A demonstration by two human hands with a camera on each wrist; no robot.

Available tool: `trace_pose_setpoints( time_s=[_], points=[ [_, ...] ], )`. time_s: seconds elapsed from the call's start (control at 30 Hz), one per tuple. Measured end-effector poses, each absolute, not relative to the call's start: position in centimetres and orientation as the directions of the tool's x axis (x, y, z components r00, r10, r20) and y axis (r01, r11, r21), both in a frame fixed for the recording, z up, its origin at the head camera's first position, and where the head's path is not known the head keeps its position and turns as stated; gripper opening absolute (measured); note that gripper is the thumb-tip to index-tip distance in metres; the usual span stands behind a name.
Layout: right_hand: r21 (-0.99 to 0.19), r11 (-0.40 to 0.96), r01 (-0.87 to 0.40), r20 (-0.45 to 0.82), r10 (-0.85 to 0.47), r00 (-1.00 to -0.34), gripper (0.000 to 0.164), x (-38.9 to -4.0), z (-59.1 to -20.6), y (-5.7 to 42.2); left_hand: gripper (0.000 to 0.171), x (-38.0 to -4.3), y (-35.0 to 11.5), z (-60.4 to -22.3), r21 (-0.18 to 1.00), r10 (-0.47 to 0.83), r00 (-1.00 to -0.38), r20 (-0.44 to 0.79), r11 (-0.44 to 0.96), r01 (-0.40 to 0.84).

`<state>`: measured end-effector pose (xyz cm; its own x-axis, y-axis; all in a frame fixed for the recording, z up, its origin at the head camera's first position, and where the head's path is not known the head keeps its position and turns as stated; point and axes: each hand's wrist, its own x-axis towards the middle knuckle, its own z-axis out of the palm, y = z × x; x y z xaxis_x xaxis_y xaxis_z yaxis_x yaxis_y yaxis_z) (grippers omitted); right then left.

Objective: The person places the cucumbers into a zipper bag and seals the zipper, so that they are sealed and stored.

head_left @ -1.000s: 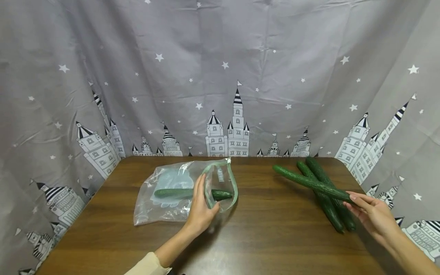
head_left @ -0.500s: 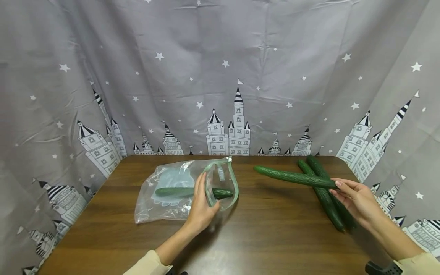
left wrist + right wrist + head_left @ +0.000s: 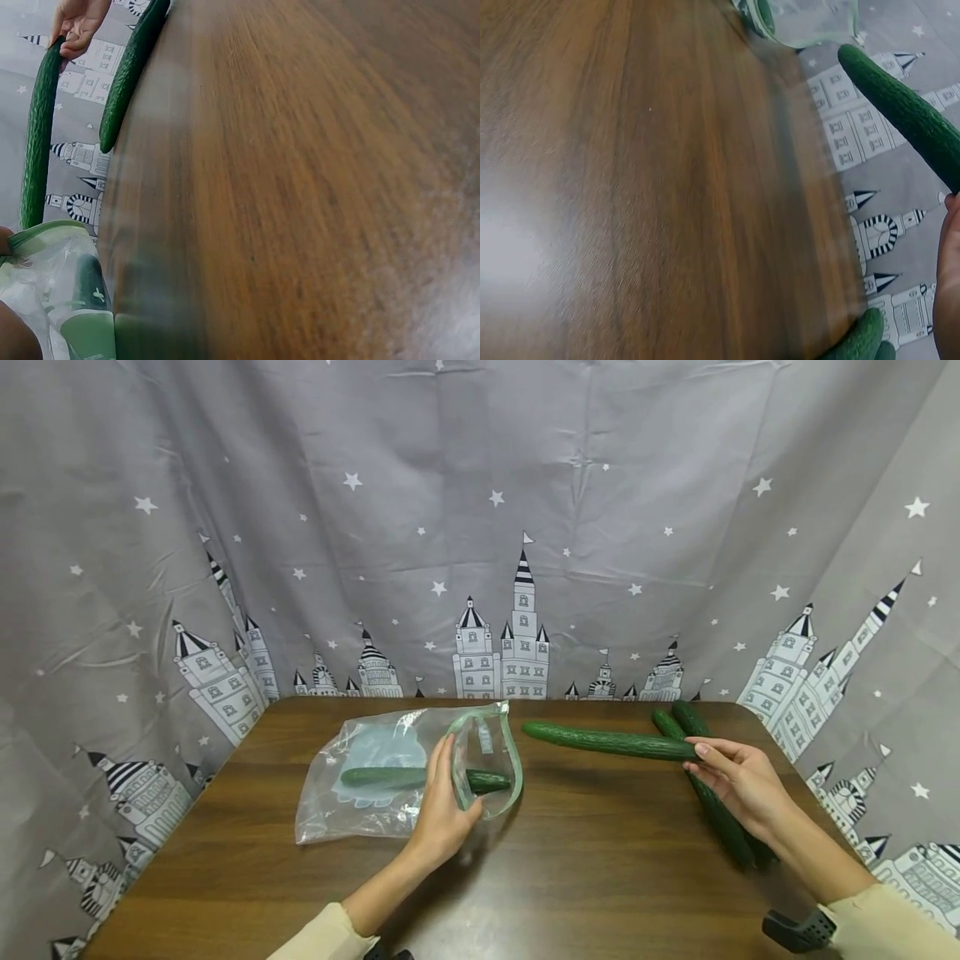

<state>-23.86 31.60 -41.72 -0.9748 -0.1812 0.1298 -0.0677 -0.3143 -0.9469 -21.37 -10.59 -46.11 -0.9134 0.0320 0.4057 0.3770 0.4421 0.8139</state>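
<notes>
My right hand (image 3: 742,781) pinches one end of a long green cucumber (image 3: 600,740), held level above the table with its far tip pointing left. That tip is just right of the mouth of a clear zip bag (image 3: 322,802) with a green-edged opening. My left hand (image 3: 441,810) grips the bag at its mouth, thumb at the lower rim, and the mouth gapes toward the right. Inside the bag lies another cucumber (image 3: 487,781), partly hidden behind the left fingers. In the right wrist view the held cucumber (image 3: 904,109) rises from the thumb toward the bag.
Two more cucumbers (image 3: 716,814) lie side by side on the right of the brown wooden table (image 3: 570,877), partly behind my right hand. A grey curtain (image 3: 480,527) printed with castles and stars hangs along the table's back and sides.
My right hand has carried the cucumber leftward from over the other two, turning it more level, and its tip has come close to the bag mouth. The left hand keeps its place on the bag.
</notes>
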Motion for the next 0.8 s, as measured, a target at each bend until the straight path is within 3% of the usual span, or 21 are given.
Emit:
trace_pose_setpoints(
  time_s=[0.33, 0.8],
  points=[
    [-0.964, -0.26, -0.047, 0.107, -0.221, -0.969, 0.022, -25.0, -41.5, 29.3, 0.11, -21.6, -10.6, -46.2, 0.813, 0.036, -0.913, 0.407, 0.441, 0.38],
    [-0.914, -0.39, -0.107, 0.206, -0.221, -0.953, 0.026, -25.1, -39.9, 30.5, 0.11, -21.6, -10.5, -45.8, 0.807, 0.035, -0.915, 0.401, 0.459, 0.371]
  ],
)
